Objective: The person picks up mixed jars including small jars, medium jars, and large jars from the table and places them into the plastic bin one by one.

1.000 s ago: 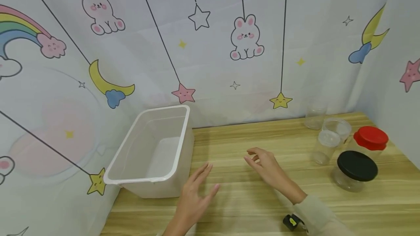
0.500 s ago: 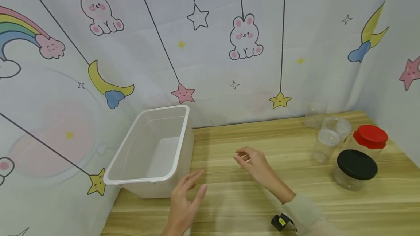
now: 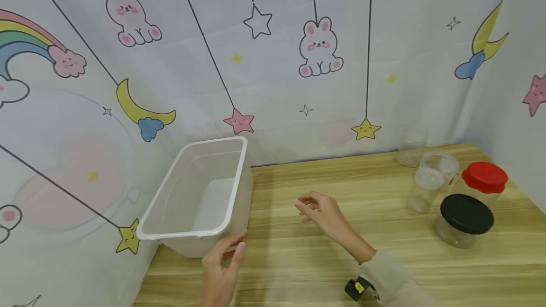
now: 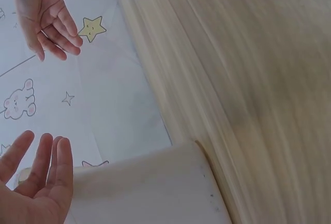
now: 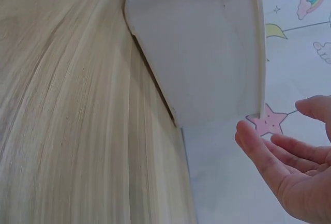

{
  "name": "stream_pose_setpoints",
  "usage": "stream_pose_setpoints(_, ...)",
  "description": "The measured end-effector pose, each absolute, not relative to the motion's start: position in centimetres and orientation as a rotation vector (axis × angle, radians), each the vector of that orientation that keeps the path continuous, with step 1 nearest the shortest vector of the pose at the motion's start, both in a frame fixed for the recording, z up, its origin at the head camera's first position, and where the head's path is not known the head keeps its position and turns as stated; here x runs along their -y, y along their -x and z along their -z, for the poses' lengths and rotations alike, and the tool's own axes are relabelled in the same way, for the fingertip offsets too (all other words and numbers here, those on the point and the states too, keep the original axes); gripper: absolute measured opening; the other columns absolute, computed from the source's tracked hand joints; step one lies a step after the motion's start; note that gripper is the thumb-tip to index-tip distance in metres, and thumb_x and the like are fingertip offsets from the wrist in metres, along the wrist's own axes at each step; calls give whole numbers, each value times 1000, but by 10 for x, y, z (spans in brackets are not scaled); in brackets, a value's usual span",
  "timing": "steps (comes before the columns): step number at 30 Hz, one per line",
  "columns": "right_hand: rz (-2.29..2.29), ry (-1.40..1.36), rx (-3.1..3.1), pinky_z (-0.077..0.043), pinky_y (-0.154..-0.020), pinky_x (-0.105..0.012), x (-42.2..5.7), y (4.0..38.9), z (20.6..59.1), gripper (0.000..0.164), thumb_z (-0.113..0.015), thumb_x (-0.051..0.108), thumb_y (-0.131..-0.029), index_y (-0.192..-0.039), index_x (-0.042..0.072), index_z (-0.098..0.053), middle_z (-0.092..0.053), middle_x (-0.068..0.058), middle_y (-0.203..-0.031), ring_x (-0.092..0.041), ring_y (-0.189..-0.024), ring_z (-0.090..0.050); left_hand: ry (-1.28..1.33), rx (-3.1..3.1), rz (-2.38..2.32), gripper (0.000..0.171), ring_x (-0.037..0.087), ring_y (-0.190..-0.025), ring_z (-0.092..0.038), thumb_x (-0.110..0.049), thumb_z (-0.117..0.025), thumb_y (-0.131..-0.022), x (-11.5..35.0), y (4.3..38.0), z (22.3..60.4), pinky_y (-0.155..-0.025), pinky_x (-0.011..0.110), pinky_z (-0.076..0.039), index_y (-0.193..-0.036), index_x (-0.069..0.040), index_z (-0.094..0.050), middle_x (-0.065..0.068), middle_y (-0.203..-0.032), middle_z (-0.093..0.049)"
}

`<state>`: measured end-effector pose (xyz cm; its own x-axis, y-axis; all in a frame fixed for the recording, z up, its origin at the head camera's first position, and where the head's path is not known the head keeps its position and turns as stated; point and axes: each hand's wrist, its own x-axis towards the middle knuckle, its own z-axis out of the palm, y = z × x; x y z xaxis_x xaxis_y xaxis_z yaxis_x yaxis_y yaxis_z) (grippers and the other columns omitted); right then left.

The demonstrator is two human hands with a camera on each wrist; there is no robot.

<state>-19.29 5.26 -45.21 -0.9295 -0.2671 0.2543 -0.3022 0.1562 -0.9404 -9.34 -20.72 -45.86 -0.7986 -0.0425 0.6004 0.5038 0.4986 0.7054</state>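
Observation:
A white plastic tub stands on the wooden table at the left, its inside bare. My left hand is by the tub's near right corner with loosely bent fingers and holds nothing; whether it touches the tub I cannot tell. Its fingers show relaxed in the left wrist view. Over the middle of the table hovers my right hand, apart from everything. In the right wrist view its fingers are gently curved around no object.
At the right stand a black-lidded jar, a red-lidded jar, a small clear jar with a whitish lid, and further clear containers behind. A patterned cloth hangs behind the table.
My left hand has moved left toward the tub's near corner. The right hand has shifted left too, away from the jars. Tub and jars have stayed put.

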Motion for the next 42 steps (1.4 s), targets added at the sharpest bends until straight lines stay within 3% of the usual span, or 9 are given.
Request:
stream_pose_setpoints(4, -2028, -581, 2329, -60, -68, -37, -43, 192, 448, 36, -66, 21, -98, -118, -8, -62, -69, -19, -104, -27, -85, -70, 186, 2155, 1313, 16, 12, -88, -69, 1, -61, -96, 210, 87, 456, -73, 18, -55, -101, -5, -74, 4, -96, -74)
stream_pose_setpoints(8, -2087, -596, 2311, -60, -69, -36, -33, 192, 445, 37, -66, 20, -98, -119, -9, -61, -68, -22, -106, -26, -87, -70, 29, 2048, 1395, 17, 11, -76, -69, 0, -55, -100, 213, 83, 452, -67, 17, -54, -90, 4, -69, 11, -83, -71)
stream_pose_setpoints(13, -2134, -594, 2283, -60, -68, -31, -24, 193, 444, 36, -67, 19, -97, -118, -10, -61, -69, -18, -102, -27, -85, -70, -87, 1948, 1467, 24, 10, -68, -67, -1, -50, -103, 224, 84, 448, -61, 18, -55, -87, 14, -59, 10, -77, -67)
stream_pose_setpoints(18, -2235, -583, 2248, -60, -72, -38, -16, 194, 447, 37, -67, 19, -97, -117, -12, -60, -68, -17, -100, -27, -86, -70, -154, 1780, 1609, 26, 10, -64, -66, -3, -49, -103, 239, 85, 446, -57, 19, -55, -88, 18, -52, 4, -74, -64)
stream_pose_setpoints(24, -2357, -535, 2198, -60, -73, -39, -7, 194, 447, 36, -67, 18, -97, -116, -12, -61, -68, -17, -97, -26, -85, -70, -281, 1627, 1708, 16, 9, -64, -63, -8, -52, -103, 256, 89, 443, -58, 18, -55, -91, 4, -51, 3, -78, -60)
stream_pose_setpoints(31, -2512, -501, 2169, -57, -79, -52, 3, 196, 441, 41, -68, 17, -96, -119, -15, -58, -68, -18, -100, -28, -86, -71, -397, 1553, 1767, 10, 11, -72, -60, -11, -51, -103, 269, 92, 434, -65, 18, -55, -104, -4, -43, 7, -88, -54)
stream_pose_setpoints(42, -2686, -461, 2108, -60, -75, -40, 13, 201, 431, 41, -65, 14, -97, -122, -17, -55, -69, -16, -97, -37, -91, -69, -563, 1554, 1730, 14, 8, -76, -53, -14, -49, -104, 289, 100, 424, -65, 13, -51, -111, -13, -38, 9, -100, -42)
